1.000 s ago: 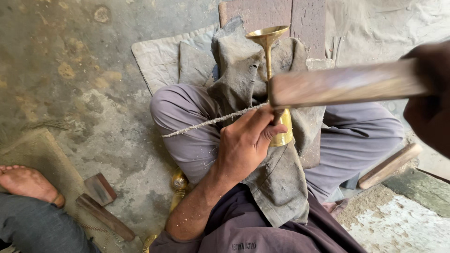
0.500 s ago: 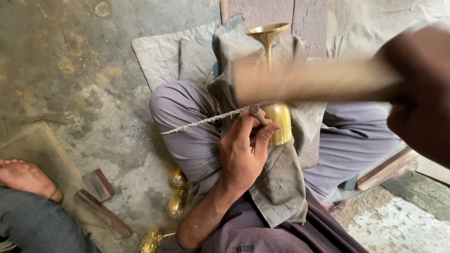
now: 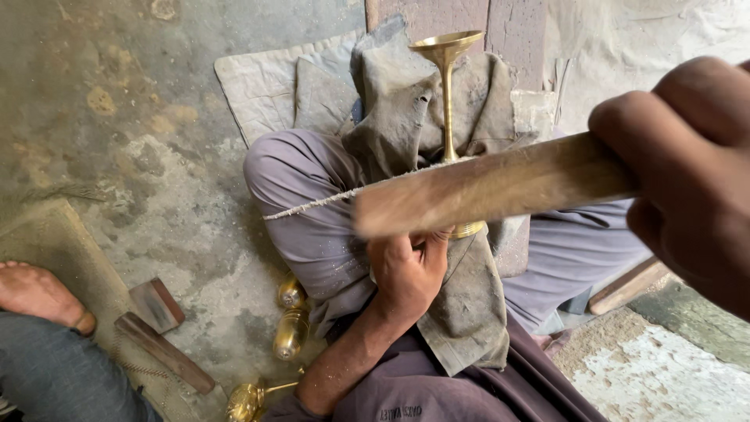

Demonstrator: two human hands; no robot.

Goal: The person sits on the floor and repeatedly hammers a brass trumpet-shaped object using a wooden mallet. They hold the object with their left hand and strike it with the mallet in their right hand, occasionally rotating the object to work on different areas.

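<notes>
The person sits on the floor with a dirty grey cloth [image 3: 461,312] over the lap. The left hand [image 3: 408,270] is closed around the wide bottom of a tall brass goblet [image 3: 447,94] and holds it upright on the lap. The goblet has a thin stem and a small cup at the top, and it looks shiny and yellow.

The right hand [image 3: 687,172] is closed tight around a flat wooden stick [image 3: 492,187]. The stick lies across the front of the goblet stem. A thin rough cord [image 3: 312,205] runs out from behind the stick to the left, over the knee. I cannot tell how the cord meets the stem.

Judging from the shine, much of the rubbing work on this goblet looks done, but it is in the hand, so it is not finished yet. More brass pieces [image 3: 291,328] lie on the floor by the leg. Another person's bare foot [image 3: 39,293] rests near two wooden blocks [image 3: 160,328].
</notes>
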